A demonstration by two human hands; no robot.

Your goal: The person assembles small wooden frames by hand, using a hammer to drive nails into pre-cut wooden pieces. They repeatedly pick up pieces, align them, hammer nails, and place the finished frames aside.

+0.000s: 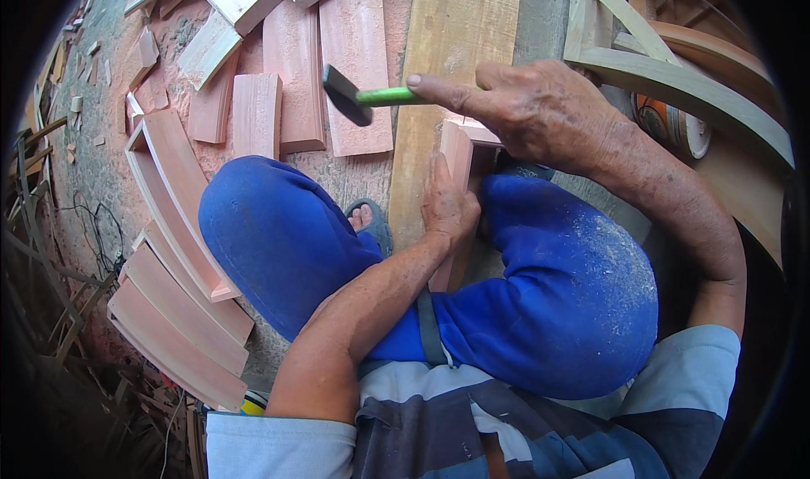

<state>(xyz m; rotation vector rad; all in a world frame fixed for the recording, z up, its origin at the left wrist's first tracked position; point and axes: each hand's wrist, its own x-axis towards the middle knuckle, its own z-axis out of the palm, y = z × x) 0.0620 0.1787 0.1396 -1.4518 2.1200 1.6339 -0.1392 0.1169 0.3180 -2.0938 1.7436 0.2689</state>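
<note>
My right hand [540,112] is closed round the green handle of a hammer [346,97], its index finger stretched along the handle. The dark hammer head is raised over a long brown board [460,23] on the floor. Below it, my left hand [450,205] grips a pinkish wooden piece [456,154] standing between my knees. This piece meets a short pale crosspiece [481,133] at its far end, partly hidden by my right hand. A thin nail-like pin [463,119] seems to stick up at that corner.
Cut pink wood blocks [291,82] lie at the far left on sawdust. Curved wooden pieces [173,327] rest beside my left knee. Curved frames [675,74] and an orange can [666,124] stand at right. A dark cable [97,226] lies at left.
</note>
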